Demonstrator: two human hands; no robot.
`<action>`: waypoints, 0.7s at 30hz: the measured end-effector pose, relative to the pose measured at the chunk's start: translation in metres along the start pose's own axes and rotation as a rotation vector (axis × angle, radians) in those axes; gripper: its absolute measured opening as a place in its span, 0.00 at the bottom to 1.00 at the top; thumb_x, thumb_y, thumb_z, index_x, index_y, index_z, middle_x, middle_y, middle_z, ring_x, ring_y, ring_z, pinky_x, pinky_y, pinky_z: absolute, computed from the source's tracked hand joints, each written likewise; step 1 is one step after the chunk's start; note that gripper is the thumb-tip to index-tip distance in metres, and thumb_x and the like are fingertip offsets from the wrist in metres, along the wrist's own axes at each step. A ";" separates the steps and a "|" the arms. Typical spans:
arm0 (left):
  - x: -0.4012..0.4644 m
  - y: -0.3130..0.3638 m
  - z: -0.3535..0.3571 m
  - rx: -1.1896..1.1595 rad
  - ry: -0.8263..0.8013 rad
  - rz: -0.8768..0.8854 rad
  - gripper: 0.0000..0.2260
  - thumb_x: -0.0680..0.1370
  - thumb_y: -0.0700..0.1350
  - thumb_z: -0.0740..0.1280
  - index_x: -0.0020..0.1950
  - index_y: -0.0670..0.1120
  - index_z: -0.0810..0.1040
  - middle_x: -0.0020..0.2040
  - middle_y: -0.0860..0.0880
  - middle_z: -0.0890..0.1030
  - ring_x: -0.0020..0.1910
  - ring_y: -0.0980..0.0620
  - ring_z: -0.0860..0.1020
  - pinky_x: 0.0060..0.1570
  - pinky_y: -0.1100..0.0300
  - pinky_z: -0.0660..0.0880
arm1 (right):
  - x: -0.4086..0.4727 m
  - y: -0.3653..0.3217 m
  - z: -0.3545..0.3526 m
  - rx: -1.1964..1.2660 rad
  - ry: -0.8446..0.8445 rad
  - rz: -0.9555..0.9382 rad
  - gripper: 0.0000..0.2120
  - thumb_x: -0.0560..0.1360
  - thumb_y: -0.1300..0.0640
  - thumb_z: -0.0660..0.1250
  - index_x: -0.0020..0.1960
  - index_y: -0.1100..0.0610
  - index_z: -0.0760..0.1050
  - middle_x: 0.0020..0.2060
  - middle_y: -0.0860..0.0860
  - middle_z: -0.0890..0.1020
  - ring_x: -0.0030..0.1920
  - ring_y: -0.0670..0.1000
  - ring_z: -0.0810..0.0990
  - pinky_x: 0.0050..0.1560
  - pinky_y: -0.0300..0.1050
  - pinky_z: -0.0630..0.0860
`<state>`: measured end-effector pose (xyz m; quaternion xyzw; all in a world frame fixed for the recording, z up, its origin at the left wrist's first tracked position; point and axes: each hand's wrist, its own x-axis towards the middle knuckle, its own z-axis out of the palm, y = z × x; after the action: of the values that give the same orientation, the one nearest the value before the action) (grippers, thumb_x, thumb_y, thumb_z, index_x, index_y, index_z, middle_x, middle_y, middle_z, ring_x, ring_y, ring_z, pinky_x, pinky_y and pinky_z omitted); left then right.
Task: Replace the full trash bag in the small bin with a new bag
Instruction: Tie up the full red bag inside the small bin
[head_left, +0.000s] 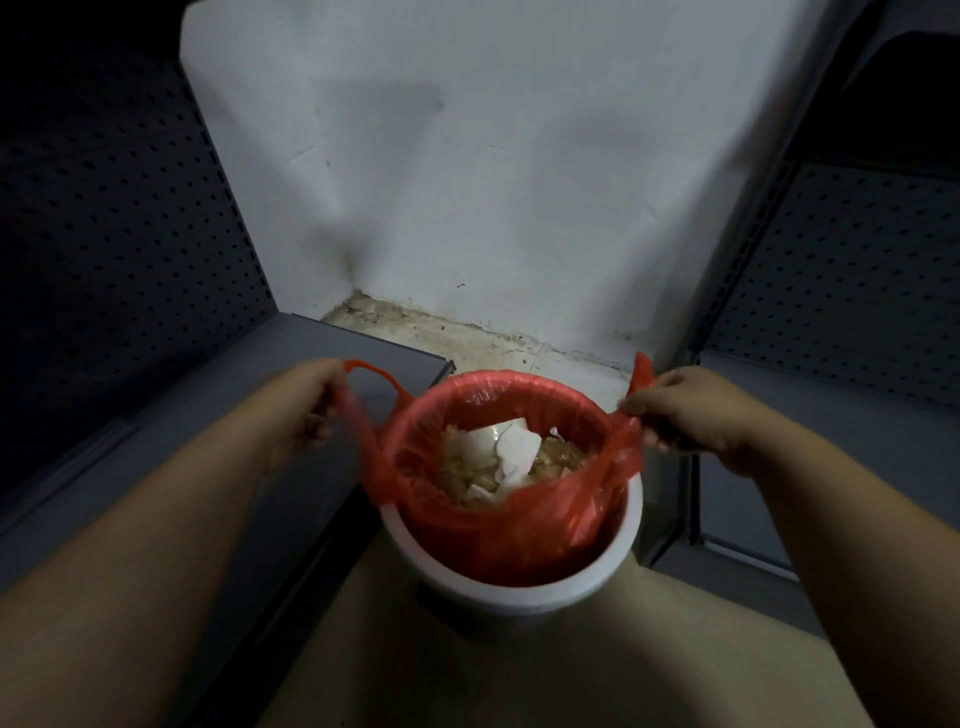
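Left hand and right hand each grip a handle of the red bag. It sits in the white bin (trash inside).

The bag was thin, glossy red plastic, crinkled; the bin smooth matt white plastic. Torn white paper lay inside. The shelving panels looked like dark perforated metal.

Shop or stockroom corner. Grey metal shelving units with perforated back panels stand on both sides, their base shelves bare; a white plastered wall meets a stained tile floor between them.
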<state>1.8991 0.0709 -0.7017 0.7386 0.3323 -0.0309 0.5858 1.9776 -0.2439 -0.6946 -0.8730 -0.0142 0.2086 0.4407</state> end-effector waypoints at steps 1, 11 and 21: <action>0.001 0.001 0.003 -0.003 0.016 0.004 0.11 0.74 0.47 0.63 0.33 0.46 0.70 0.31 0.48 0.70 0.28 0.51 0.67 0.31 0.60 0.63 | 0.001 -0.001 -0.004 -0.026 -0.002 0.031 0.15 0.75 0.51 0.66 0.33 0.58 0.76 0.20 0.49 0.75 0.21 0.47 0.70 0.27 0.37 0.65; 0.033 0.004 0.043 0.003 0.283 0.224 0.12 0.75 0.48 0.68 0.46 0.39 0.81 0.44 0.42 0.81 0.43 0.46 0.78 0.45 0.57 0.72 | 0.032 -0.006 0.008 -0.402 0.196 0.154 0.16 0.76 0.49 0.63 0.48 0.64 0.77 0.35 0.57 0.78 0.33 0.55 0.76 0.33 0.41 0.71; 0.034 0.013 0.062 -0.734 0.158 0.253 0.08 0.80 0.42 0.60 0.54 0.41 0.75 0.46 0.46 0.80 0.45 0.51 0.80 0.52 0.61 0.75 | 0.038 0.005 0.029 0.404 0.534 -0.147 0.12 0.78 0.58 0.62 0.39 0.55 0.80 0.38 0.56 0.82 0.41 0.55 0.80 0.46 0.48 0.76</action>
<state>1.9536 0.0306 -0.7249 0.5151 0.2718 0.2193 0.7828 2.0001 -0.2164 -0.7268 -0.7884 0.0807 -0.0612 0.6068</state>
